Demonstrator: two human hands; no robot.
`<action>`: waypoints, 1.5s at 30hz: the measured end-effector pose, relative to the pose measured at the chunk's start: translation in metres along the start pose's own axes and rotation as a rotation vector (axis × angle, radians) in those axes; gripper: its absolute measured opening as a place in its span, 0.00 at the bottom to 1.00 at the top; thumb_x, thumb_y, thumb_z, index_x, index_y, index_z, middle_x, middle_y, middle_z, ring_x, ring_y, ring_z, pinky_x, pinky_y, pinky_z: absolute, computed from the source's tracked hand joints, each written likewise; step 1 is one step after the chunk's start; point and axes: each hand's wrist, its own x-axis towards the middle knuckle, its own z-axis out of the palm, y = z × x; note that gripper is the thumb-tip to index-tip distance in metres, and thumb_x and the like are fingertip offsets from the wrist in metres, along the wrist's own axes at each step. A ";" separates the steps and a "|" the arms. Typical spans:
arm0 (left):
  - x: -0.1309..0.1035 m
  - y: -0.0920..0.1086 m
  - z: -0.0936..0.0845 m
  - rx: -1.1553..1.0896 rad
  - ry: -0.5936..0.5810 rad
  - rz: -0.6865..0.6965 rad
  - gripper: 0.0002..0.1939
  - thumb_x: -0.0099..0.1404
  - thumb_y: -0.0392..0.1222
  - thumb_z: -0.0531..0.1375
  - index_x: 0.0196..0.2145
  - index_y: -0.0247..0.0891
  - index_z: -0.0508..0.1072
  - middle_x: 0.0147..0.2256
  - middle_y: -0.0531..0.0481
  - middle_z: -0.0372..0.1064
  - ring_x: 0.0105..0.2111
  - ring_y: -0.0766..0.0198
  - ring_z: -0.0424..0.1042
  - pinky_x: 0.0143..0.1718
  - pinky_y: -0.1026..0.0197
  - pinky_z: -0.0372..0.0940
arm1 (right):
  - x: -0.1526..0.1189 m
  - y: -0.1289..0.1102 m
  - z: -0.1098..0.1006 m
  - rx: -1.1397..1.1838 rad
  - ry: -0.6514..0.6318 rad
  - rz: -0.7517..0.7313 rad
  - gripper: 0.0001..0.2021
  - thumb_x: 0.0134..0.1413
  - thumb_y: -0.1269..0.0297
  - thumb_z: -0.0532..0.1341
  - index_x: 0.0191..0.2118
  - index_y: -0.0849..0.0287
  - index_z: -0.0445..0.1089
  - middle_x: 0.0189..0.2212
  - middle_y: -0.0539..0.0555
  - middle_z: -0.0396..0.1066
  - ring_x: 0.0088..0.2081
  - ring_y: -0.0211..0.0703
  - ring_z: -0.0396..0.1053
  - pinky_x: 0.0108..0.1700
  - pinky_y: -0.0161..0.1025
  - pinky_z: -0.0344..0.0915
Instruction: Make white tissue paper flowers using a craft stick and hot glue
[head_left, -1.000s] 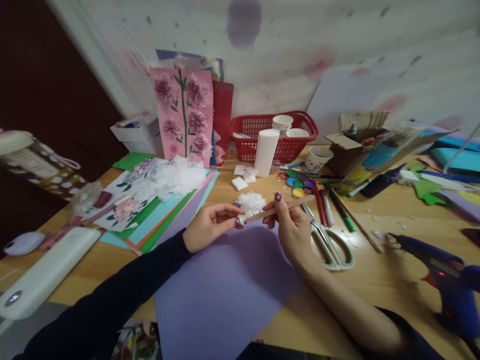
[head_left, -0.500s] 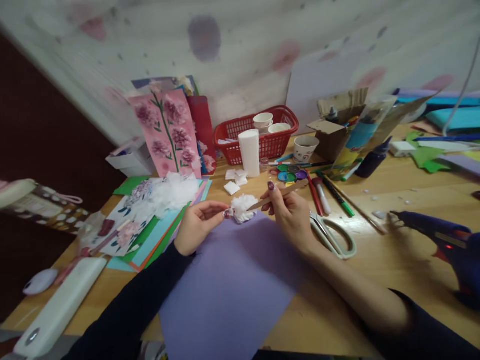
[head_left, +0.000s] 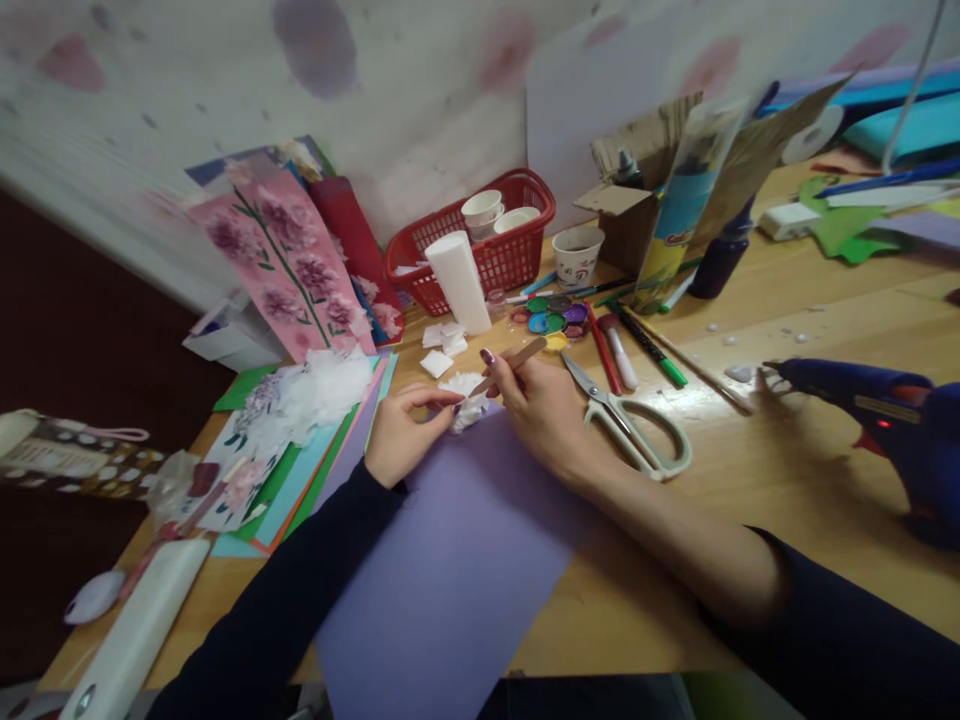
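As right hand [head_left: 546, 415] pinches, stick [head_left: 532, 352] slanted, tip lower-left (toward white tuft [head_left: 466, 415]).

One wooden stick [head_left: 527, 354], one red basket [head_left: 517, 258], one glue gun [head_left: 862, 388], two hands [head_left: 546, 412]

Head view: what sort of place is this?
Probably a craft workspace, perhaps at home: a glue gun, scissors and small paint pots sit on a wooden table.

Looks forward and down from the person's head. Faces the wall [head_left: 420, 80] across the table [head_left: 615, 615] (close in, tilted).
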 end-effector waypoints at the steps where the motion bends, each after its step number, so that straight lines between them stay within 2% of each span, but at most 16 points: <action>1: 0.001 -0.002 0.000 0.015 0.005 0.009 0.07 0.55 0.35 0.62 0.31 0.37 0.81 0.31 0.48 0.78 0.33 0.62 0.73 0.40 0.60 0.67 | 0.000 0.000 0.000 0.002 0.004 0.001 0.22 0.66 0.51 0.51 0.28 0.58 0.72 0.23 0.53 0.75 0.24 0.41 0.70 0.27 0.35 0.56; 5: 0.003 -0.006 0.001 0.073 0.030 0.050 0.07 0.56 0.34 0.62 0.31 0.37 0.81 0.31 0.49 0.77 0.31 0.63 0.72 0.39 0.61 0.67 | 0.001 0.001 0.000 0.003 0.029 0.002 0.21 0.66 0.52 0.51 0.28 0.58 0.72 0.23 0.53 0.75 0.24 0.41 0.70 0.27 0.35 0.55; 10: 0.002 -0.009 0.003 0.132 0.046 0.103 0.07 0.58 0.35 0.61 0.32 0.37 0.81 0.32 0.48 0.76 0.35 0.61 0.73 0.43 0.59 0.66 | -0.002 -0.004 -0.001 -0.008 0.049 -0.051 0.22 0.67 0.52 0.49 0.28 0.58 0.72 0.21 0.53 0.73 0.23 0.39 0.68 0.26 0.34 0.54; 14: 0.003 -0.010 0.003 0.137 0.044 0.122 0.07 0.58 0.35 0.61 0.32 0.37 0.81 0.32 0.47 0.76 0.35 0.61 0.74 0.42 0.59 0.66 | -0.004 -0.004 -0.001 -0.072 -0.011 -0.090 0.23 0.66 0.53 0.50 0.24 0.59 0.69 0.21 0.54 0.72 0.23 0.40 0.68 0.28 0.35 0.53; 23: 0.002 -0.014 0.004 0.149 0.033 0.122 0.07 0.58 0.35 0.62 0.32 0.38 0.80 0.32 0.48 0.77 0.35 0.61 0.74 0.43 0.58 0.67 | -0.004 0.001 0.002 -0.086 -0.121 -0.127 0.21 0.67 0.53 0.49 0.29 0.58 0.69 0.23 0.54 0.72 0.25 0.41 0.68 0.29 0.35 0.53; 28: 0.001 -0.013 0.002 0.111 0.045 0.044 0.10 0.57 0.38 0.63 0.38 0.37 0.79 0.32 0.49 0.78 0.34 0.60 0.76 0.44 0.58 0.68 | -0.003 0.002 0.004 -0.087 -0.142 -0.151 0.21 0.67 0.53 0.48 0.28 0.58 0.68 0.24 0.54 0.72 0.26 0.40 0.67 0.30 0.35 0.54; 33: 0.003 -0.011 -0.001 0.098 0.057 0.053 0.09 0.57 0.37 0.63 0.37 0.37 0.78 0.32 0.49 0.78 0.34 0.61 0.76 0.43 0.59 0.68 | -0.005 0.002 0.005 -0.128 -0.163 -0.190 0.21 0.67 0.53 0.48 0.30 0.58 0.69 0.24 0.54 0.72 0.27 0.41 0.67 0.30 0.35 0.53; 35: 0.003 -0.013 -0.001 0.109 0.058 0.058 0.09 0.57 0.37 0.63 0.37 0.37 0.78 0.32 0.49 0.78 0.34 0.61 0.76 0.43 0.59 0.68 | -0.005 0.001 0.003 -0.112 -0.142 -0.184 0.21 0.67 0.54 0.48 0.30 0.58 0.69 0.24 0.54 0.72 0.27 0.41 0.68 0.30 0.35 0.54; 40: 0.002 -0.014 0.000 0.082 0.068 0.041 0.08 0.57 0.37 0.62 0.36 0.37 0.78 0.32 0.50 0.78 0.33 0.62 0.76 0.42 0.59 0.68 | -0.007 -0.004 -0.002 -0.021 0.029 -0.155 0.22 0.67 0.53 0.48 0.27 0.58 0.69 0.24 0.54 0.73 0.26 0.40 0.68 0.30 0.35 0.57; 45: 0.002 -0.015 -0.004 0.073 0.130 0.057 0.08 0.57 0.35 0.61 0.35 0.37 0.77 0.33 0.49 0.77 0.34 0.62 0.75 0.42 0.59 0.68 | -0.007 -0.006 -0.003 -0.016 0.046 -0.155 0.22 0.66 0.53 0.49 0.25 0.57 0.68 0.21 0.53 0.71 0.22 0.38 0.66 0.28 0.35 0.56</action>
